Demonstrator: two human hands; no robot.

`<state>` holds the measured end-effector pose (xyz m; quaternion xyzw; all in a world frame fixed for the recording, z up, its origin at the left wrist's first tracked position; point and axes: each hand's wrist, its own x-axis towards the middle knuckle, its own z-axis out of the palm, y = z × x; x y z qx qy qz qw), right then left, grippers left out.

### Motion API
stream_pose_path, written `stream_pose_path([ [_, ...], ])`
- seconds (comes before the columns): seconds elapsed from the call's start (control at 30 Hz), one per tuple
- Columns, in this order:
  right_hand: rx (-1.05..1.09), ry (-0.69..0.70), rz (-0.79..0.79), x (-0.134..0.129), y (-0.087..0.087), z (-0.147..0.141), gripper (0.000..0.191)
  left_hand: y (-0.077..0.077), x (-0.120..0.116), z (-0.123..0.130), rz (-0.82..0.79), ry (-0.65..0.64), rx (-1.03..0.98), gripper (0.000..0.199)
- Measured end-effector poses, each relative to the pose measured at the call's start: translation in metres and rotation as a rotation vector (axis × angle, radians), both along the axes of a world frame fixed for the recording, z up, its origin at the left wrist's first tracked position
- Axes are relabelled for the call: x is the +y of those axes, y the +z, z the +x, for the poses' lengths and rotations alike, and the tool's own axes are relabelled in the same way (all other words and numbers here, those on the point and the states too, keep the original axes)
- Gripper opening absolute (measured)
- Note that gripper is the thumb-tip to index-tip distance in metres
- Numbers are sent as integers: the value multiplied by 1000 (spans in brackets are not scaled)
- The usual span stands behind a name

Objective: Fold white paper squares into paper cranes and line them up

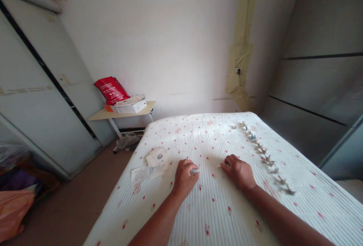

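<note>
Over the middle of the white, red-dotted bedspread (212, 208), my left hand (185, 176) is curled, its thumb and fingers apart with a gap between them and nothing visible in it. My right hand (238, 171) lies to its right, fingers bent and pinched on a small white paper piece (219, 165) that sticks out to the left of the fingertips. Left of my left hand lie several printed paper sheets (141, 175), partly overlapping. Beyond my right hand, a long row of small folded paper pieces (260, 148) runs along the bed's right part.
At the back left, a small table (99, 115) holds a red bag (111, 90) and a white box (136, 107). Grey cabinets (36, 68) stand at the left and more (317, 83) at the right. An orange bag (15, 212) is at the lower left.
</note>
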<state>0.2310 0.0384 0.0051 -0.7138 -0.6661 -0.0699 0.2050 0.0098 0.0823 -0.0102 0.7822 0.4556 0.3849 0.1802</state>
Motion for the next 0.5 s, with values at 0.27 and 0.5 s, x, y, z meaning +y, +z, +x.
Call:
stream_pose_path([
  [0.27, 4, -26, -29, -2, -1, -4, 20, 0, 0, -1, -3, -8, 5, 15],
  [0.5, 121, -150, 84, 24, 15, 25, 30, 1, 0, 0, -30, -8, -7, 16],
])
